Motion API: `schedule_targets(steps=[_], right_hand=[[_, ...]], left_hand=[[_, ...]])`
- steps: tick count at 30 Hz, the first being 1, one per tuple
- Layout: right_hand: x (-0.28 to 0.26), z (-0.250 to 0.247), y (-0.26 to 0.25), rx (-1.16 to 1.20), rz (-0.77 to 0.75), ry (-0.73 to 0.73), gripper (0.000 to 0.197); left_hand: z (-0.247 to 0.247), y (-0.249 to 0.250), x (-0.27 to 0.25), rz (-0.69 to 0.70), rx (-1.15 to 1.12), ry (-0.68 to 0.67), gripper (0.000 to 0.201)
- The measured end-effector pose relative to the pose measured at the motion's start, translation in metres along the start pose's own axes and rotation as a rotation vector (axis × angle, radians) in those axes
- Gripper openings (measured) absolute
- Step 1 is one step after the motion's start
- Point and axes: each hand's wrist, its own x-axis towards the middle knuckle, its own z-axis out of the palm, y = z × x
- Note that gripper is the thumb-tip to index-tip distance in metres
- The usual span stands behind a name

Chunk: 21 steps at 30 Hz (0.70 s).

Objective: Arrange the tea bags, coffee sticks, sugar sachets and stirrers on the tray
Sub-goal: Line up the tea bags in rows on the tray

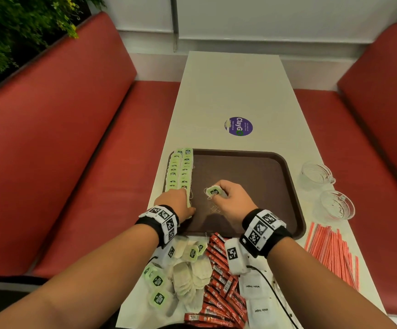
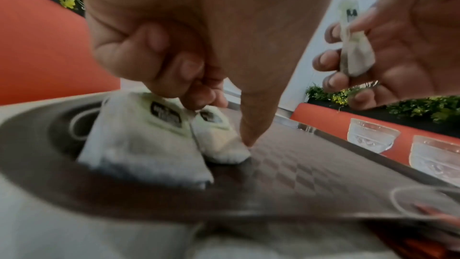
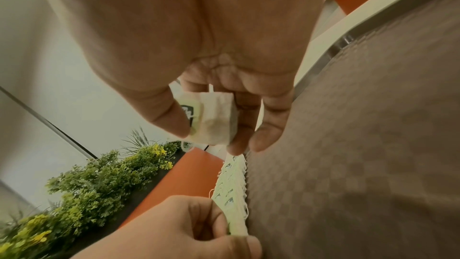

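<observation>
A brown tray [image 1: 252,169] lies mid-table. Two rows of green-tagged tea bags [image 1: 179,169] run along its left edge. My left hand [image 1: 185,200] sits at the near end of those rows, curled fingers on the tags and thumb down against the nearest tea bag [image 2: 219,141]. Over the tray's middle, my right hand [image 1: 218,193] pinches one tea bag [image 1: 214,191] between thumb and fingers, seen close in the right wrist view [image 3: 216,117]. Loose tea bags [image 1: 188,274], red coffee sticks [image 1: 221,288] and white sugar sachets [image 1: 255,295] lie in front of the tray. Striped stirrers [image 1: 332,252] lie to the right.
Two glass cups [image 1: 316,174] [image 1: 337,205] stand right of the tray near the table edge. A purple sticker [image 1: 239,126] is on the table beyond the tray. Red benches [image 1: 74,162] flank the narrow table, with plants behind the left one.
</observation>
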Motion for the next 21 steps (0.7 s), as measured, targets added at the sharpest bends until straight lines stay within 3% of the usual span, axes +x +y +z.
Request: schedule_targets(steps=[7, 12, 15, 18, 21], right_hand=[[0.001, 0.000, 0.000, -0.047, -0.037, -0.044, 0.002], [0.004, 0.003, 0.002, -0.038, -0.019, -0.055, 0.008], [0.004, 0.007, -0.001, 0.066, -0.003, -0.052, 0.019], [0.004, 0.010, -0.007, 0.113, -0.036, -0.060, 0.030], [0.005, 0.015, -0.008, 0.082, -0.030, -0.081, 0.037]], left_hand=[[-0.001, -0.006, 0.001, 0.019, -0.034, -0.020, 0.032], [-0.029, -0.011, -0.011, 0.249, -0.438, 0.145, 0.031], [-0.048, -0.009, -0.025, 0.365, -0.618, 0.151, 0.021], [-0.054, -0.005, -0.027, 0.460, -0.564, 0.122, 0.013], [-0.057, -0.008, -0.023, 0.446, -0.543, 0.128, 0.008]])
